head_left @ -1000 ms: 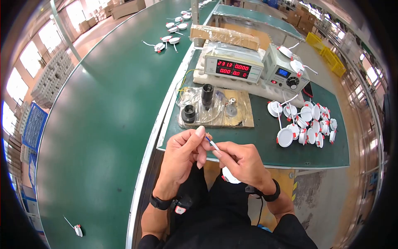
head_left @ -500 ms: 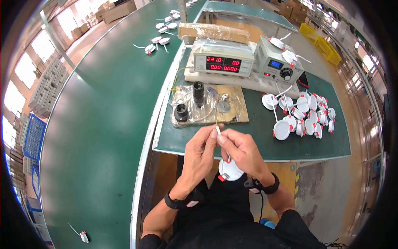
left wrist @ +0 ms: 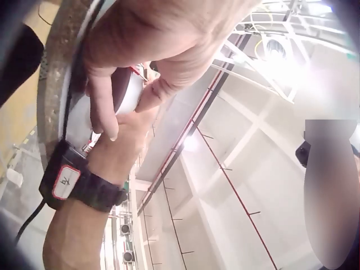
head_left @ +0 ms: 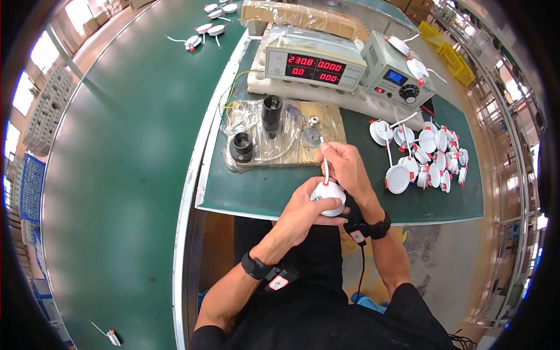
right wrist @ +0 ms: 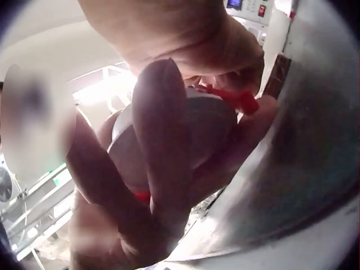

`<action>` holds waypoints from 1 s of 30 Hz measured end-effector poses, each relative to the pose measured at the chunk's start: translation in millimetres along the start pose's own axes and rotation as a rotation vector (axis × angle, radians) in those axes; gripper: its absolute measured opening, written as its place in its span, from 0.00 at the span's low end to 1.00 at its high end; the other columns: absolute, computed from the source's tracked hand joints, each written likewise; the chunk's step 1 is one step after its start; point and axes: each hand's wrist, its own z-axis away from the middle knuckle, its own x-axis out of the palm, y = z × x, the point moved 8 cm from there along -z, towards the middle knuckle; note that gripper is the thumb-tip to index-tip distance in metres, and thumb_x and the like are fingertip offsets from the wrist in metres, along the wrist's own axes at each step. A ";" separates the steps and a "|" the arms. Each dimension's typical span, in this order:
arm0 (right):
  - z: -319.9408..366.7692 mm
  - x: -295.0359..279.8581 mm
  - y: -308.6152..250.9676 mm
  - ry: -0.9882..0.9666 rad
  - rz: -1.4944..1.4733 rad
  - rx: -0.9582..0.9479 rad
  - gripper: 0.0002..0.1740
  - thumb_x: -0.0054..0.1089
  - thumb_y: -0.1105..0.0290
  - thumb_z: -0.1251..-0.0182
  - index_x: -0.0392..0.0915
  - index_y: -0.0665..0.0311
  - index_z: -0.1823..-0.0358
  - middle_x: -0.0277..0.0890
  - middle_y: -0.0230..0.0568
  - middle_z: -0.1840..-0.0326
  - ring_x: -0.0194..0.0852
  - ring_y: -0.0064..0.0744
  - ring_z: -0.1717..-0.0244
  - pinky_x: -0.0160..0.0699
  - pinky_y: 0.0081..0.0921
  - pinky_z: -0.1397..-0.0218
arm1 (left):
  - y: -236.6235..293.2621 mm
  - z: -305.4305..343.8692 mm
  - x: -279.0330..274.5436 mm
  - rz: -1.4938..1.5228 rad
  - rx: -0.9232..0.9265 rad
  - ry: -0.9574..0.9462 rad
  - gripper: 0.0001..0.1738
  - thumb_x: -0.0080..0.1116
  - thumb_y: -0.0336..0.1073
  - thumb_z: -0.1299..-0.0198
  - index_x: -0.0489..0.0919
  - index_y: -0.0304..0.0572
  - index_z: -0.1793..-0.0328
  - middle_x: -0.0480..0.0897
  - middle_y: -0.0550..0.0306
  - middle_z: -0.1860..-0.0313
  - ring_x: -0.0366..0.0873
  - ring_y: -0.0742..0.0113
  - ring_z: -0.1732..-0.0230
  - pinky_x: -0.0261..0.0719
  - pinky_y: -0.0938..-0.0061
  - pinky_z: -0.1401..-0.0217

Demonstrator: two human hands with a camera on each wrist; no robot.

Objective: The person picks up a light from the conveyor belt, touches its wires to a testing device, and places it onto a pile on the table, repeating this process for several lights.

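My left hand [head_left: 300,213] grips a round white lamp [head_left: 331,192] with red clips, its thumb across the lamp's side, over the table's front edge. From the lamp a white cable [head_left: 326,169] rises, and my right hand [head_left: 350,169] pinches it near its upper end. In the left wrist view the left hand [left wrist: 163,39] curls round the lamp [left wrist: 130,93]. The right wrist view shows fingers wrapped about the lamp [right wrist: 208,121], with a red clip [right wrist: 242,102] at its edge.
Behind the hands lies a wrapped board [head_left: 324,153] with black sockets [head_left: 241,146]. A red-digit meter [head_left: 315,67] and a dial box [head_left: 396,76] stand behind it. Several lamps [head_left: 398,179] are grouped at the right. More lamps [head_left: 192,42] lie on the green surface at the left [head_left: 134,175].
The hands have separated: the left has moved down onto the lamp body, which hung below the hands before, and the right has moved up along the cable. The lamp is raised.
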 end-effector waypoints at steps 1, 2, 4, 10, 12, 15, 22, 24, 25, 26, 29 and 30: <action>-2.8 -2.1 -2.0 0.005 0.034 0.013 0.21 0.55 0.58 0.22 0.79 0.67 0.69 0.70 0.26 0.82 0.60 0.14 0.84 0.56 0.18 0.81 | 2.6 -3.6 0.6 0.008 -0.033 -0.006 0.23 0.61 0.25 0.33 0.69 0.32 0.33 0.83 0.45 0.44 0.88 0.52 0.48 0.93 0.62 0.48; -6.1 -2.4 -4.0 -0.003 0.065 0.025 0.21 0.55 0.58 0.22 0.79 0.67 0.69 0.70 0.26 0.82 0.61 0.14 0.83 0.57 0.19 0.80 | 5.8 -6.4 1.6 0.022 -0.043 -0.010 0.23 0.61 0.26 0.32 0.69 0.33 0.33 0.83 0.45 0.45 0.88 0.52 0.48 0.93 0.62 0.48; -11.8 -3.7 -4.1 -0.015 0.124 0.048 0.21 0.55 0.58 0.23 0.79 0.67 0.70 0.70 0.27 0.82 0.61 0.14 0.83 0.57 0.20 0.80 | 9.1 -11.3 3.4 0.046 -0.066 -0.020 0.22 0.61 0.27 0.32 0.69 0.34 0.34 0.83 0.45 0.45 0.88 0.51 0.48 0.93 0.62 0.49; -17.1 -3.6 -1.7 0.008 0.183 0.076 0.20 0.55 0.60 0.25 0.79 0.68 0.73 0.70 0.29 0.83 0.64 0.16 0.82 0.59 0.23 0.79 | 8.6 -15.8 1.7 0.060 -0.087 -0.046 0.22 0.60 0.29 0.30 0.70 0.33 0.33 0.83 0.44 0.43 0.88 0.50 0.46 0.93 0.63 0.49; -17.4 -3.1 -4.2 0.018 0.208 0.068 0.19 0.55 0.62 0.28 0.78 0.72 0.72 0.69 0.35 0.84 0.65 0.21 0.81 0.63 0.28 0.76 | 8.7 -16.8 -0.1 0.055 -0.096 -0.045 0.22 0.60 0.29 0.30 0.70 0.33 0.32 0.83 0.44 0.42 0.88 0.50 0.46 0.93 0.63 0.49; -23.1 -4.2 -2.5 0.044 0.234 0.042 0.18 0.55 0.64 0.31 0.78 0.74 0.72 0.70 0.41 0.83 0.67 0.27 0.80 0.67 0.32 0.74 | 13.0 -19.1 -2.0 0.044 -0.100 -0.048 0.23 0.60 0.29 0.31 0.70 0.33 0.32 0.83 0.45 0.42 0.87 0.50 0.45 0.93 0.62 0.48; -27.4 -4.9 -2.4 0.029 0.269 0.026 0.17 0.55 0.64 0.32 0.79 0.74 0.71 0.73 0.46 0.80 0.70 0.32 0.78 0.70 0.34 0.70 | 15.0 -21.5 -1.8 0.080 -0.120 -0.055 0.22 0.62 0.30 0.32 0.72 0.34 0.35 0.83 0.47 0.43 0.85 0.53 0.42 0.89 0.60 0.42; -25.8 -4.7 -3.9 0.037 0.267 0.007 0.18 0.54 0.64 0.31 0.79 0.74 0.70 0.73 0.46 0.80 0.70 0.32 0.78 0.70 0.34 0.70 | 14.5 -22.1 -0.4 0.074 -0.116 -0.057 0.22 0.62 0.30 0.32 0.71 0.35 0.35 0.83 0.46 0.42 0.85 0.53 0.42 0.88 0.60 0.41; -24.6 -4.8 -4.7 0.040 0.267 -0.002 0.18 0.54 0.64 0.31 0.79 0.74 0.70 0.74 0.46 0.80 0.70 0.32 0.79 0.70 0.34 0.71 | 13.9 -22.5 0.4 0.072 -0.115 -0.058 0.22 0.62 0.30 0.32 0.71 0.35 0.35 0.83 0.46 0.42 0.85 0.53 0.41 0.88 0.60 0.41; -24.0 -5.4 -5.4 0.043 0.255 0.002 0.18 0.54 0.64 0.30 0.79 0.74 0.70 0.74 0.46 0.80 0.70 0.32 0.79 0.70 0.34 0.71 | 12.9 -23.1 0.3 0.075 -0.120 -0.054 0.22 0.63 0.30 0.32 0.72 0.35 0.35 0.83 0.46 0.42 0.85 0.53 0.42 0.88 0.60 0.40; -23.5 -4.0 -6.8 0.036 0.240 -0.014 0.18 0.54 0.64 0.30 0.79 0.75 0.70 0.74 0.46 0.80 0.71 0.31 0.79 0.71 0.33 0.72 | 11.1 -23.8 -1.9 0.085 -0.127 -0.038 0.21 0.63 0.30 0.32 0.72 0.35 0.35 0.82 0.47 0.42 0.85 0.54 0.42 0.88 0.60 0.39; -24.9 -4.1 -7.1 0.029 0.250 -0.034 0.18 0.54 0.64 0.30 0.79 0.75 0.70 0.74 0.46 0.80 0.72 0.31 0.79 0.72 0.33 0.72 | 11.8 -24.7 -2.1 0.090 -0.129 -0.036 0.21 0.63 0.30 0.32 0.73 0.35 0.35 0.82 0.47 0.42 0.85 0.54 0.42 0.88 0.59 0.39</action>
